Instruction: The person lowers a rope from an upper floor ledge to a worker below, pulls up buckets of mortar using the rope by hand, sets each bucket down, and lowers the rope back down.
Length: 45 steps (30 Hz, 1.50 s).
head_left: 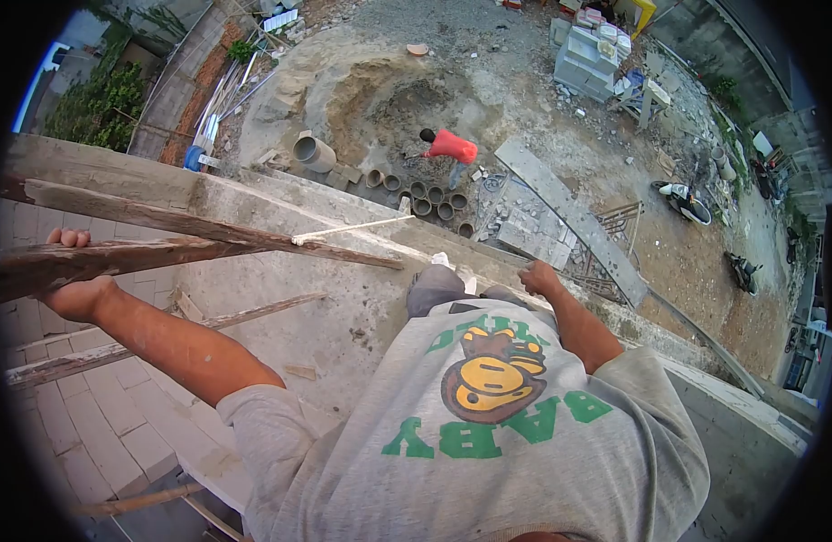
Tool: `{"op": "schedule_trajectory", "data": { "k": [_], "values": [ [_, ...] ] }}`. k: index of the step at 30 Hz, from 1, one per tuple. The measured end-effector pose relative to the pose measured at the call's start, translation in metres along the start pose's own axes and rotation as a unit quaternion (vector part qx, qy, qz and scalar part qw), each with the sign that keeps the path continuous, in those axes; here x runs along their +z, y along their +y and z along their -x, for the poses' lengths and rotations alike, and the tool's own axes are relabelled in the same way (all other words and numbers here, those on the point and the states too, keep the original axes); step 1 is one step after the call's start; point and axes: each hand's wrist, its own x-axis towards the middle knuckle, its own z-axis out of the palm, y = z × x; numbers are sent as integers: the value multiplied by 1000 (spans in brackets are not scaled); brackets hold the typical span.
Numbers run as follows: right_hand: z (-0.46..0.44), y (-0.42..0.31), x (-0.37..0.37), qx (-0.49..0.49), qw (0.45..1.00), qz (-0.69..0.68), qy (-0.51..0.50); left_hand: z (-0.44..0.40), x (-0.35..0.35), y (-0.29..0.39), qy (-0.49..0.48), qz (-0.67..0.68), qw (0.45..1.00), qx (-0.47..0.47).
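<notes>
Dirt yard (515, 99), top of frame; 1 plank (149, 256), long axis near-horizontal, points centreward; left hand (80, 297) grips it; right hand (542, 280), state unclear.

One left hand (80, 294), one right hand (540, 279) and one co-worker (452, 146) show. Timbers (118, 259) number at least four, motorbikes (687, 202) at least two, and buckets (422, 213) about nine, crowded too closely for certainty. There is one tub (314, 155), one shirt (560, 474) and one block stack (585, 68).

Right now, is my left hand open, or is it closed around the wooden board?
Closed around it: the left hand shows below the wooden board, while its fingertips curl over the board's far edge.
</notes>
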Motion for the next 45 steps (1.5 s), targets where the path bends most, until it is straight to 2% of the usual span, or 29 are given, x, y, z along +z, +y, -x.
{"op": "schedule_trajectory", "data": {
  "k": [2, 5, 8, 11, 14, 17, 20, 23, 26, 29, 32, 35, 38, 41, 45],
  "values": [
    [-1, 2, 4, 8, 1000, 2, -3, 1, 2, 0, -3, -3, 1000, 2],
    [-4, 8, 14, 124, 975, -180, -37, -6, -7, -4, -22, 10, 1000, -5],
    [4, -1, -4, 42, 997, -56, -39, -9, -9, -5, -26, 12, 1000, -6],
    [1, 0, 0, 59, 988, -142, -33, 0, -1, 0, -6, -7, 1000, 8],
    [-2, -1, 0, 26, 998, -58, -28, 8, 8, 5, 12, -23, 999, 20],
    [-7, -3, -4, 78, 988, -128, -47, 9, 8, 5, 15, -26, 999, 20],
    [-7, -6, -11, 92, 985, -135, -63, 5, 4, 3, -1, -13, 1000, 18],
    [-9, -2, -2, 103, 978, -176, -32, -5, -6, -3, -12, 5, 1000, 5],
    [-8, -2, -4, 6, 1000, -24, -17, -6, -6, -4, -8, 13, 1000, -2],
    [-4, -4, -6, 6, 1000, -19, 8, -5, -5, -4, -1, 12, 1000, -7],
    [-1, -8, -12, 139, 970, -193, -54, -2, -2, -1, -2, 9, 1000, -13],
    [2, -6, -14, 44, 996, -66, -44, -7, -7, -4, -15, 26, 999, -18],
    [4, -10, -19, 75, 993, -78, -57, -8, -7, -4, -18, 38, 999, -22],
    [3, -6, -13, 12, 999, -42, -23, -5, -5, -3, -15, 41, 999, -20],
    [1, -12, -21, 53, 995, -68, -57, -2, -1, -1, -2, 29, 999, -14]
  ]
}}
